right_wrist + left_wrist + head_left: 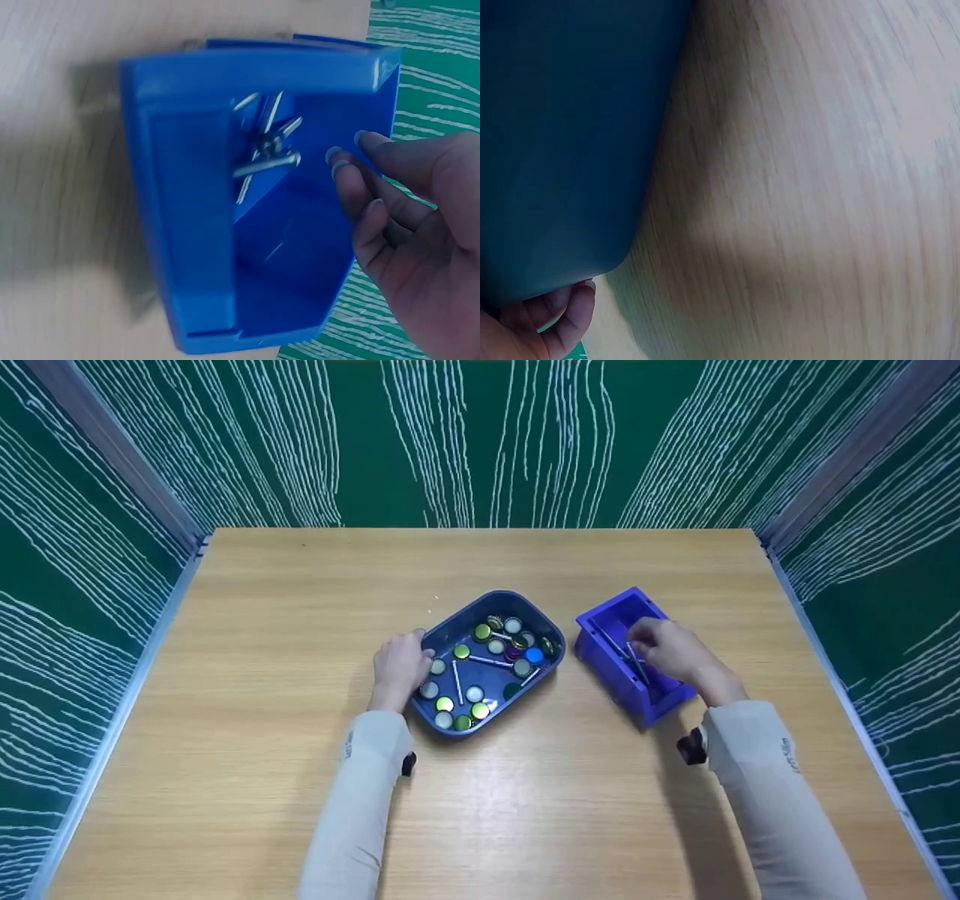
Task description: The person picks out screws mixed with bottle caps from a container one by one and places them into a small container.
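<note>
My left hand (399, 666) grips the left rim of a dark blue tray (507, 594), thumb over the edge. In the left wrist view, its curled fingers (574, 319) lie against the tray's outer wall (562, 150). Inside the tray are several bottle caps (534, 655) and metal screws (458, 682). Over a blue-violet plastic bin (611, 679) hovers my right hand (670, 649), fingers bent. The right wrist view shows a gap between its thumb and fingertips (337, 154), with nothing held. Several metal screws (267, 163) lie crossed in the bin beside those fingertips.
A wooden table (225, 660) carries both containers, the bin standing right of the tray with a narrow gap between them. A few tiny pale specks lie behind the tray. Green panels (360, 442) with white streaks rise at the back and both sides.
</note>
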Available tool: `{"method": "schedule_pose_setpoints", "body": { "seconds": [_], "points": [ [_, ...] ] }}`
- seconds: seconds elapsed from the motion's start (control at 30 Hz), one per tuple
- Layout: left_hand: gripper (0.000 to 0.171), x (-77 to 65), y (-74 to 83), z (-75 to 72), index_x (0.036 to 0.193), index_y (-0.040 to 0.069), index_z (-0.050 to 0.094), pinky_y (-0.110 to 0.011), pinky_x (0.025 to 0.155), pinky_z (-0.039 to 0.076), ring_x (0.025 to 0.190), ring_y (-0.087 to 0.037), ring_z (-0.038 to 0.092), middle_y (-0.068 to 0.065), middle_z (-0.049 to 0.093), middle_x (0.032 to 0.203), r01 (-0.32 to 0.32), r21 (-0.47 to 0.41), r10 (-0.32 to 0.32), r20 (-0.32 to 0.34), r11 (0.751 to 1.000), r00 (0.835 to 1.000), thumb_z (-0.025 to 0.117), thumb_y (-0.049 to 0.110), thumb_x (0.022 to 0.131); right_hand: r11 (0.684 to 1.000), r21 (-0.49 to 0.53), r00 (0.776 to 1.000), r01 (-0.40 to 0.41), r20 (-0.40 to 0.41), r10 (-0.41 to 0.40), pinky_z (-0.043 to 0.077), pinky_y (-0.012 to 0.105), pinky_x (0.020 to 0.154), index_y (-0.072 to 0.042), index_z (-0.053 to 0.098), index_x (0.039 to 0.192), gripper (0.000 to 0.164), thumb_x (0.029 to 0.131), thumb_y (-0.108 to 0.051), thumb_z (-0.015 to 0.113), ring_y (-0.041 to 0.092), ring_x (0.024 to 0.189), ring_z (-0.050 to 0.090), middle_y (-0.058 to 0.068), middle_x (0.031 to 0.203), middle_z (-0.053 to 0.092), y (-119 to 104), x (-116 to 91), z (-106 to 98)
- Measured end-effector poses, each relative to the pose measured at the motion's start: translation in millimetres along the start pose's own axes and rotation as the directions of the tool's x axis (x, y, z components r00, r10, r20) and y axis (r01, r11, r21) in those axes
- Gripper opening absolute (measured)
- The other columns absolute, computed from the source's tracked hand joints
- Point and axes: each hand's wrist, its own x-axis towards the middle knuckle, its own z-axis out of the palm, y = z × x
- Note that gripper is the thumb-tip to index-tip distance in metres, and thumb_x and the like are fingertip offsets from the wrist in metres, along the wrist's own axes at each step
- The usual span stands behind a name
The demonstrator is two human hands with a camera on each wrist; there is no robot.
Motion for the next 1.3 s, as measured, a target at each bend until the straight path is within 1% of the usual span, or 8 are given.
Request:
{"method": "schedule_pose_setpoints", "body": {
  "seconds": [0.17, 0.4, 0.53, 0.77, 0.93, 1.1, 1.23, 1.3],
  "points": [
    [0.037, 0.2, 0.4, 0.7, 0.127, 0.009, 0.064, -0.050, 0.084, 0.055, 0.102, -0.038, 0.068, -0.018, 0.071, 0.116, 0.000, 0.011, 0.000, 0.000, 1.000, 1.000, 0.062, 0.027, 0.095, 1.000, 0.019, 1.000, 0.016, -0.017, -0.015, 0.047, 0.041, 0.083, 0.001, 0.062, 0.119, 0.026, 0.102, -0.012, 0.047, 0.029, 0.096, 0.058, 0.019, 0.112, 0.064, -15, 6, -1],
    [0.027, 0.2, 1.6, -0.2, 0.115, 0.009, 0.067, -0.052, 0.080, 0.055, 0.097, -0.040, 0.069, -0.019, 0.072, 0.109, -0.001, -0.007, 0.001, -0.018, 1.000, 1.000, 0.062, 0.024, 0.093, 0.995, 0.020, 0.987, 0.101, -0.124, -0.098, 0.050, 0.048, 0.086, 0.000, 0.066, 0.113, 0.024, 0.101, -0.016, 0.053, 0.031, 0.097, 0.063, 0.019, 0.110, 0.070, -38, 19, 8],
    [0.029, 1.0, 1.3, 0.7, 0.118, 0.010, 0.066, -0.052, 0.081, 0.055, 0.098, -0.040, 0.069, -0.019, 0.072, 0.110, -0.004, 0.000, 0.004, -0.008, 1.000, 1.000, 0.062, 0.025, 0.094, 0.993, 0.049, 0.988, 0.111, -0.112, -0.105, 0.052, 0.050, 0.088, 0.000, 0.066, 0.115, 0.026, 0.101, -0.017, 0.054, 0.032, 0.099, 0.065, 0.020, 0.111, 0.070, -51, 26, 16],
    [0.032, 1.6, -0.4, 0.6, 0.122, 0.010, 0.065, -0.051, 0.083, 0.054, 0.101, -0.039, 0.068, -0.019, 0.071, 0.113, -0.001, 0.000, 0.001, 0.003, 1.000, 1.000, 0.062, 0.025, 0.094, 0.983, 0.083, 0.980, 0.162, -0.133, -0.150, 0.050, 0.040, 0.081, -0.001, 0.068, 0.108, 0.020, 0.098, -0.016, 0.058, 0.026, 0.089, 0.064, 0.016, 0.101, 0.071, -76, 36, 34],
    [0.032, 1.4, -1.0, -0.3, 0.121, 0.010, 0.065, -0.051, 0.084, 0.054, 0.102, -0.039, 0.068, -0.019, 0.071, 0.113, 0.000, 0.004, 0.000, 0.003, 1.000, 1.000, 0.062, 0.026, 0.094, 0.976, 0.073, 0.972, 0.203, -0.135, -0.193, 0.052, 0.045, 0.086, 0.000, 0.068, 0.105, 0.017, 0.095, -0.012, 0.061, 0.030, 0.094, 0.067, 0.018, 0.101, 0.072, -92, 42, 50],
    [0.032, 1.3, -1.2, 0.7, 0.122, 0.010, 0.065, -0.051, 0.085, 0.054, 0.102, -0.039, 0.068, -0.019, 0.071, 0.113, -0.005, 0.006, 0.005, 0.009, 1.000, 1.000, 0.062, 0.026, 0.095, 0.977, 0.082, 0.973, 0.197, -0.140, -0.184, 0.053, 0.046, 0.089, 0.003, 0.067, 0.106, 0.018, 0.091, -0.007, 0.063, 0.033, 0.096, 0.069, 0.020, 0.102, 0.073, -104, 44, 69],
    [0.032, 1.0, -0.6, 1.0, 0.122, 0.009, 0.065, -0.051, 0.084, 0.054, 0.102, -0.039, 0.068, -0.019, 0.071, 0.113, -0.008, 0.004, 0.008, -0.001, 1.000, 1.000, 0.062, 0.026, 0.094, 0.973, 0.143, 0.976, 0.180, -0.146, -0.159, 0.054, 0.045, 0.088, 0.004, 0.064, 0.112, 0.023, 0.090, -0.004, 0.063, 0.032, 0.095, 0.070, 0.020, 0.102, 0.072, -111, 46, 82],
    [0.031, 0.7, -0.5, 1.3, 0.121, 0.009, 0.066, -0.051, 0.083, 0.055, 0.101, -0.039, 0.069, -0.019, 0.072, 0.112, -0.008, 0.001, 0.008, -0.012, 1.000, 1.000, 0.062, 0.025, 0.094, 0.974, 0.147, 0.978, 0.171, -0.145, -0.149, 0.053, 0.044, 0.088, 0.002, 0.062, 0.114, 0.026, 0.089, -0.005, 0.064, 0.031, 0.095, 0.070, 0.018, 0.101, 0.072, -113, 47, 88]
  ]
}}
